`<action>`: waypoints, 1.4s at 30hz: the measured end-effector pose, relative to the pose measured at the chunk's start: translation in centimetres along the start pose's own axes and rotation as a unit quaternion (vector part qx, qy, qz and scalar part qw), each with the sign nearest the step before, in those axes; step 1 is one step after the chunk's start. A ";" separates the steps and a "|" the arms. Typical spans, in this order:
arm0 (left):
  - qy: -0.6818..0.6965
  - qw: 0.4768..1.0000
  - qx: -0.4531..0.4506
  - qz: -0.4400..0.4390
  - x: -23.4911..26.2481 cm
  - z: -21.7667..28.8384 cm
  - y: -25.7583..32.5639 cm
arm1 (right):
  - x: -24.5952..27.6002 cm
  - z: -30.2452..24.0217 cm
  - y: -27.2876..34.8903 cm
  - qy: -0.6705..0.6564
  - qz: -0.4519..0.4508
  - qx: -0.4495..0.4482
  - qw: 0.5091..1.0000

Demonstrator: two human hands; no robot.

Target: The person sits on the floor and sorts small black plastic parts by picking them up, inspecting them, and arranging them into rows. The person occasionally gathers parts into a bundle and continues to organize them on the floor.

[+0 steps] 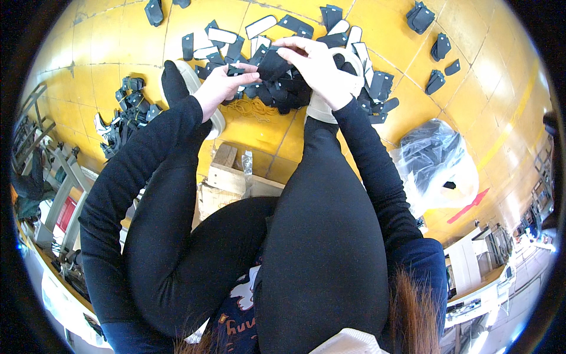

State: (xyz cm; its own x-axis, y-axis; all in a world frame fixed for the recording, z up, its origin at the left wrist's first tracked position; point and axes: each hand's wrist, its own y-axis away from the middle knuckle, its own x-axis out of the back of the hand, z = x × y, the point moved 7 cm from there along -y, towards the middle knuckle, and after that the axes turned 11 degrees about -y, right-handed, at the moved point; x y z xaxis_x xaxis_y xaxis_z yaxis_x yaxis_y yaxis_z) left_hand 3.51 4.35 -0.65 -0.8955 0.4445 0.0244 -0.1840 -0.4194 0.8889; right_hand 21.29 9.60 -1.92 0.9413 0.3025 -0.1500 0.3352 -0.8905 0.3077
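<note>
I sit over a yellow tiled floor (118,35) with my legs in black stretched forward. Both hands meet over a heap of flat black pieces (283,91) just beyond my feet. My left hand (221,85) pinches one small black piece at its edge. My right hand (321,68) grips the other side of the same black piece (272,65), fingers curled over it. Many more black and white flat pieces (259,26) lie scattered on the floor beyond my hands.
A second pile of black parts (127,112) lies at the left. A clear plastic bag (439,162) with dark pieces sits at the right. A wooden stool (227,177) shows between my legs. Small black stacks (439,47) dot the far right floor. Metal frames (53,171) stand at the left.
</note>
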 end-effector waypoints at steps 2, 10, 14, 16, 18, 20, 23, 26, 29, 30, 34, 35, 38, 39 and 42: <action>-0.021 1.000 0.020 -0.005 0.1 -0.7 0.0 | -0.5 -0.1 0.1 -0.007 -0.007 -0.006 1.000; -0.090 0.996 0.015 0.011 -0.4 -1.3 -0.4 | -2.2 1.9 1.3 0.117 -0.069 -0.003 0.991; -0.048 0.998 0.043 0.003 0.6 -2.2 -0.4 | -2.0 2.9 1.7 0.316 -0.049 0.075 0.945; -0.040 0.998 0.046 0.007 1.0 -2.7 -0.4 | -1.8 2.4 1.0 0.319 -0.044 0.074 0.944; -0.044 0.998 0.047 0.008 1.2 -3.1 -0.6 | -1.6 2.4 -0.5 0.309 -0.023 0.109 0.945; -0.049 0.997 0.052 -0.001 0.9 -2.9 -0.4 | -1.4 2.5 -1.9 0.330 -0.007 0.129 0.935; -0.049 0.997 0.053 -0.011 0.6 -3.0 -0.5 | -2.0 2.4 -4.2 0.360 0.035 0.176 0.916; -0.054 0.997 0.046 -0.013 0.2 -2.6 -0.8 | -3.5 2.5 -5.3 0.384 -0.067 0.222 0.894; -0.058 0.997 0.049 -0.009 0.4 -2.3 -0.7 | -5.3 3.7 -5.8 0.437 -0.141 0.236 0.856; -0.057 0.997 0.051 -0.007 0.6 -2.4 -0.7 | -5.8 3.5 -5.5 0.452 -0.159 0.243 0.843; -0.051 0.998 0.043 -0.007 0.8 -2.9 -1.1 | -6.8 3.5 -5.2 0.480 -0.179 0.269 0.816; -0.052 0.998 0.045 -0.009 0.7 -2.9 -1.1 | -6.9 3.7 -5.2 0.490 -0.178 0.275 0.808; -0.056 0.997 0.053 -0.002 0.7 -3.0 -0.7 | -7.5 4.1 -5.5 0.566 -0.195 0.252 0.760; -0.056 0.997 0.056 0.001 0.7 -3.1 -0.7 | -7.3 3.7 -5.6 0.563 -0.184 0.263 0.761; -0.047 0.997 0.057 0.000 0.7 -3.1 -0.7 | -6.4 2.9 -5.7 0.548 -0.163 0.295 0.765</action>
State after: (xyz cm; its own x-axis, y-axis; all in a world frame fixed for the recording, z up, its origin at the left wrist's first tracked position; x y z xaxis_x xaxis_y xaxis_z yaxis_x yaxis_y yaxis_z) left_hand 1.77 2.51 -2.64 -0.8519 0.5201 0.0620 -0.1324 -0.3283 0.9353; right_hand 13.30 11.75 -5.40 0.3886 0.3572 0.8494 0.7878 -0.6068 -0.1052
